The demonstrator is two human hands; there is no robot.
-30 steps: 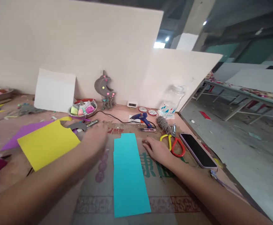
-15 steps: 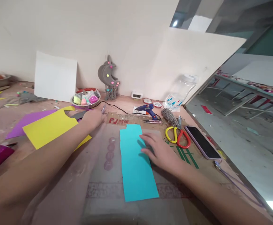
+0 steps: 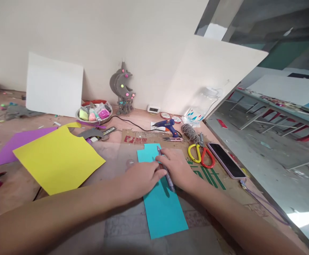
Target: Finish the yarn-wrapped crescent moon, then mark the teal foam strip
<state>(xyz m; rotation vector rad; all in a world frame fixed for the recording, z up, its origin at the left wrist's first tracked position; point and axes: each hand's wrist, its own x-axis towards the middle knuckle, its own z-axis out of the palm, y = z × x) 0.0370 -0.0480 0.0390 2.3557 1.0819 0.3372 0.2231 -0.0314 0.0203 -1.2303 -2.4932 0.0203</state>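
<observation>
A teal paper strip (image 3: 162,209) lies on a flattened cardboard sheet (image 3: 122,226). Both my hands meet above its upper half. A thin purple pen (image 3: 170,182) runs slantwise between them. My left hand (image 3: 141,179) comes in from the left, its fingertips pinched on the middle of the pen. My right hand (image 3: 178,168) rests on the strip's right edge, fingers curled over the pen's upper part. The pen's lower end sticks out below both hands.
A yellow sheet (image 3: 59,161) and a purple sheet (image 3: 13,143) lie to the left. Scissors (image 3: 199,154), a phone (image 3: 226,159), twine (image 3: 189,132), a glue gun (image 3: 167,125) and a plastic jar (image 3: 201,106) sit right, near the table edge. A bowl of clay packets (image 3: 94,114) stands behind.
My left hand came back from near the bowl with the pen and met my right hand over the teal strip. The right hand slid slightly up the strip.
</observation>
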